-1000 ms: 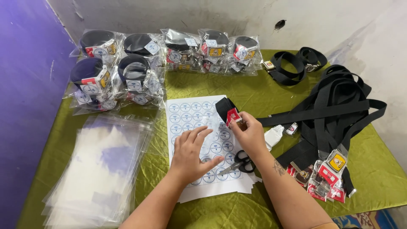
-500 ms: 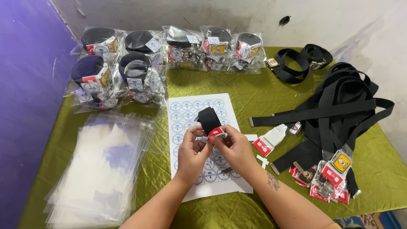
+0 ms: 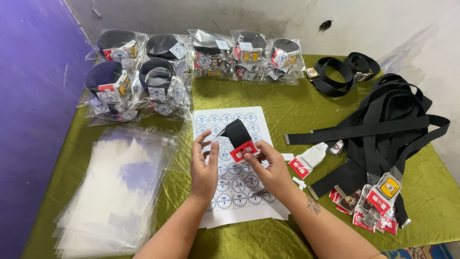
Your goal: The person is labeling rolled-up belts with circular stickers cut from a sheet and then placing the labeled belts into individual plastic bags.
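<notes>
while the right hand [image 3: 270, 165] pinches the rolled black belt [image 3: 238, 134] by its red buckle [image 3: 243, 151] over the sticker sheet [image 3: 230, 192], left hand [image 3: 203, 168] cups loosely beside it, fingers spread, likely steadying; empty sleeves [image 3: 112, 192] lie left, packed rolls [image 3: 158, 86] far.

Bare green cloth [image 3: 287, 103] lies open between bagged belts [image 3: 158, 72] and loose straps [image 3: 383, 129].

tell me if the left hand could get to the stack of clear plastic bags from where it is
Probably yes. The left hand hovers open over the sticker sheet, beside the rolled belt that the right hand holds. The stack of clear plastic bags lies just to its left on the table, with nothing between them.
</notes>
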